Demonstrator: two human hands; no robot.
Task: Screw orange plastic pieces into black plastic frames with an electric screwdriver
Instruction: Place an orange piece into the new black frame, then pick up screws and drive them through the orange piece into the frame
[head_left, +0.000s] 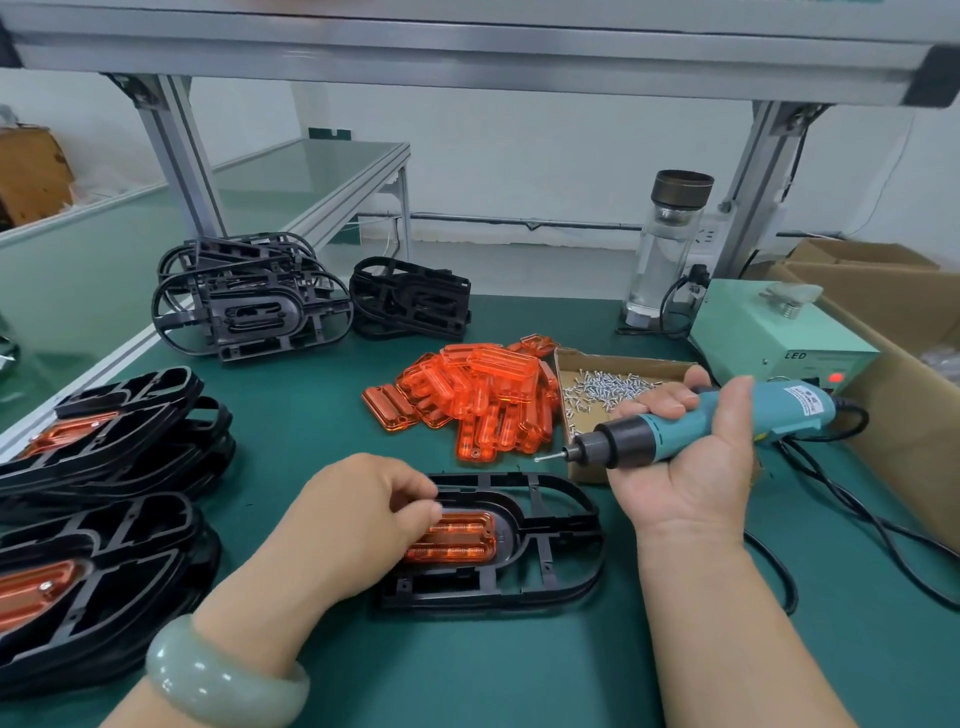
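A black frame (563, 540) lies flat on the green bench (322, 415) near its front edge, with one orange piece (462, 540) seated in its oval middle. The left hand (363, 501) covers the left end of that piece, fingers curled down with the tips on it. Whether they pinch it or only press it I cannot tell, and what lies under them is hidden. A pale green bangle (223, 675) sits on that wrist.

The right hand (685, 457) grips the teal electric screwdriver (727, 415) around its body, raised above the frame's right end, its tip pointing left. A small screw (540, 458) seems to hang on the bit, though it is tiny. The cable (883, 535) trails off towards the right edge.

Behind the frame lies a loose heap of orange pieces (478, 400), touching a shallow cardboard tray of screws (608, 387), partly hidden by the right hand. Empty frames (244, 301) are stacked near the back left corner. Along the left edge, stacked frames with orange pieces fitted (104, 441) are cut off by the picture. At the back right stand a clear bottle (665, 249) and a pale green power box (769, 332).
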